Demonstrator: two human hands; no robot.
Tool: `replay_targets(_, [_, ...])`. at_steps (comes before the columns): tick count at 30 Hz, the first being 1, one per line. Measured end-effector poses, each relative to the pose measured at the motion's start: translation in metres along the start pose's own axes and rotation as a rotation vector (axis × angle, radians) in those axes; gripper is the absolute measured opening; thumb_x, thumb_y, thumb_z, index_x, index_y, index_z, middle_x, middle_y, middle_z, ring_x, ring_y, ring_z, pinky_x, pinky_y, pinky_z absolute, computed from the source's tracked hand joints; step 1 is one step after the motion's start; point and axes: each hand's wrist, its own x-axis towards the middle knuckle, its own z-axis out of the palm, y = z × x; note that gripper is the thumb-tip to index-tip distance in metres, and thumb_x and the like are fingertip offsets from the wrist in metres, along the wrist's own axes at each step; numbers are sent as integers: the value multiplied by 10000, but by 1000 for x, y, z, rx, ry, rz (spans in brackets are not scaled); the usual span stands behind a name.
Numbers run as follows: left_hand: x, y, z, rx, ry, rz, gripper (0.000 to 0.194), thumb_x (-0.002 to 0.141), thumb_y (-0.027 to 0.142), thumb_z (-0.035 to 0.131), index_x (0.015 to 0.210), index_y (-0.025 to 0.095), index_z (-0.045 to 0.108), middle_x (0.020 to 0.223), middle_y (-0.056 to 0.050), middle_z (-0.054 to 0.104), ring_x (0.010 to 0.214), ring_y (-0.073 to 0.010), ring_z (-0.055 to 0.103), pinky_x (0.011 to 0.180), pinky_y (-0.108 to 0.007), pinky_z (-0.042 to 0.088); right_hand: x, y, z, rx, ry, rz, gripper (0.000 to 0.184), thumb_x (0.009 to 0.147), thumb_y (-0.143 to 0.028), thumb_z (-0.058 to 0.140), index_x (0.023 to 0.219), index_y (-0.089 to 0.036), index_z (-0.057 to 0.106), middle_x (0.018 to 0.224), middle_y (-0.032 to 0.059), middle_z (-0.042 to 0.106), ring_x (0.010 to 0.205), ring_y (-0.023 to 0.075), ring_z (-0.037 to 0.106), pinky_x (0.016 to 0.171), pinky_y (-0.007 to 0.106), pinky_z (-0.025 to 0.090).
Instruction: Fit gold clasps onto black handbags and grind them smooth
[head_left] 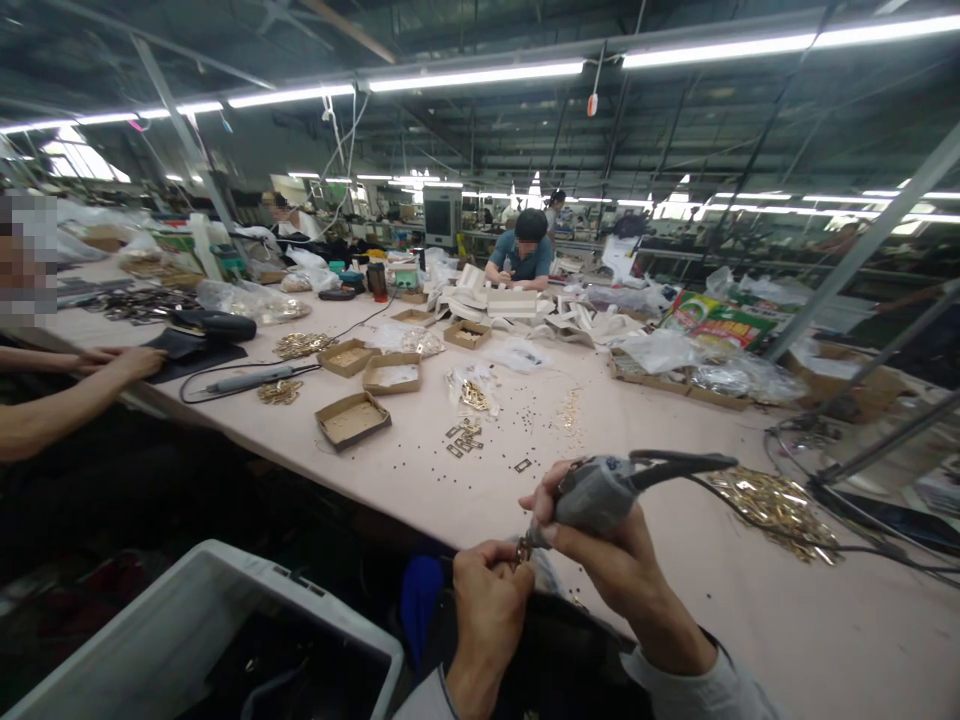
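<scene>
My right hand [592, 550] is wrapped round a grey corded electric screwdriver [598, 494], its cable leading off to the right. The tool's tip points down and left at a small metal piece [523, 548] pinched in the fingers of my left hand [491, 590]. Part of that piece is hidden by my fingers, so its kind is unclear. Just beyond my hands on the table [420, 490] lie a single rectangular metal frame [523, 466], a small group of similar frames [466, 438] and scattered tiny dark screws [454, 483].
A pile of gold metal parts [776, 510] lies at the right by the cables. Shallow cardboard boxes [352, 420] stand left of centre. A white plastic crate [217, 570] is below at the left. A co-worker's arm [75, 400] reaches in from the left; another person [523, 250] works across the table.
</scene>
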Motion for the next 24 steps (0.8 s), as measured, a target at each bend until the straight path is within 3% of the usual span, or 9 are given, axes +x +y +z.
replay_targets(6, [-6, -7, 2, 8, -1, 27, 193, 599, 228, 707, 707, 74, 753, 460, 90, 331, 463, -52, 228, 460, -202, 152, 15, 14, -6, 180, 2, 72, 482, 601, 21, 650, 1029, -199, 675, 691, -29, 671, 679, 155, 607, 940, 472, 544])
replay_targets(11, [-6, -23, -4, 30, 11, 13, 283, 625, 318, 790, 776, 80, 768, 488, 80, 378, 474, -59, 277, 466, -195, 210, 16, 9, -2, 245, -64, 122, 457, 548, 27, 659, 951, -187, 683, 655, -37, 664, 645, 137, 595, 976, 474, 536])
replay_targets(13, [-6, -24, -5, 31, 18, 5, 322, 633, 350, 807, 807, 81, 777, 495, 72, 401, 478, -65, 300, 469, -194, 232, 15, 2, -4, 302, -29, 101, 464, 547, 22, 669, 956, -197, 676, 701, -29, 678, 665, 139, 602, 981, 488, 542])
replay_targets(17, [-9, -18, -4, 1, 47, 26, 334, 636, 358, 809, 820, 81, 792, 499, 59, 419, 477, -72, 317, 462, -199, 234, 12, -16, -29, 372, 268, 39, 499, 576, 22, 693, 1009, -224, 654, 835, -13, 688, 734, 147, 627, 932, 514, 593])
replay_targets(21, [-10, -14, -2, 68, 80, 66, 313, 694, 360, 768, 838, 83, 797, 491, 70, 376, 468, -75, 297, 457, -205, 225, 7, -12, -86, 330, 656, 131, 423, 622, -1, 776, 979, -189, 650, 914, 12, 676, 770, 161, 667, 859, 473, 646])
replay_targets(24, [-11, -17, 0, 216, 117, 175, 277, 779, 366, 722, 865, 114, 799, 487, 69, 375, 452, -89, 332, 448, -211, 250, -1, 8, -132, 345, 843, 241, 342, 659, 20, 759, 922, -155, 629, 915, 32, 664, 739, 165, 668, 816, 487, 666])
